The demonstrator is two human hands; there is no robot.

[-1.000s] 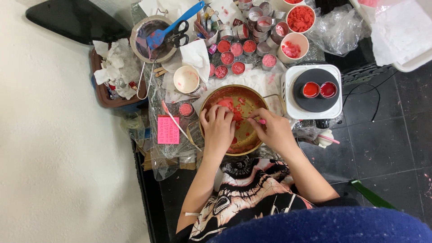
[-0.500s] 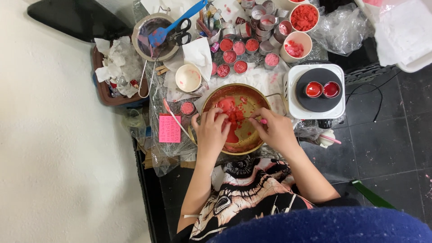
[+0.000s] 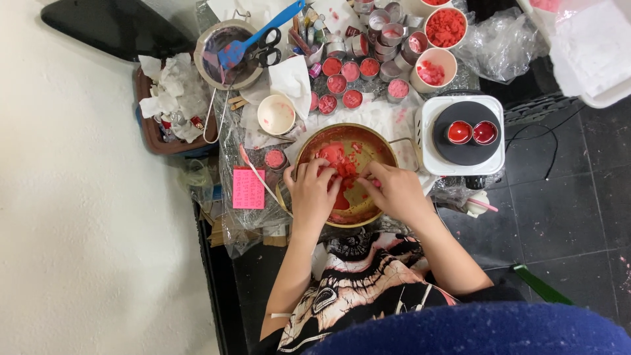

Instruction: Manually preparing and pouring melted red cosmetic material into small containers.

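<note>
Resting on the cluttered tabletop (image 3: 388, 118), a brass bowl (image 3: 309, 148) holds red wax pieces (image 3: 336, 160). Both hands work inside it: left hand (image 3: 312, 194) and right hand (image 3: 393, 190), fingers curled, pinching wax. Left of the bowl lies a pink rectangular note (image 3: 248, 188).

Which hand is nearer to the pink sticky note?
Left. The left hand sits in the metal bowl, just right of the pink sticky note; the right hand is farther right, across the bowl.
</note>
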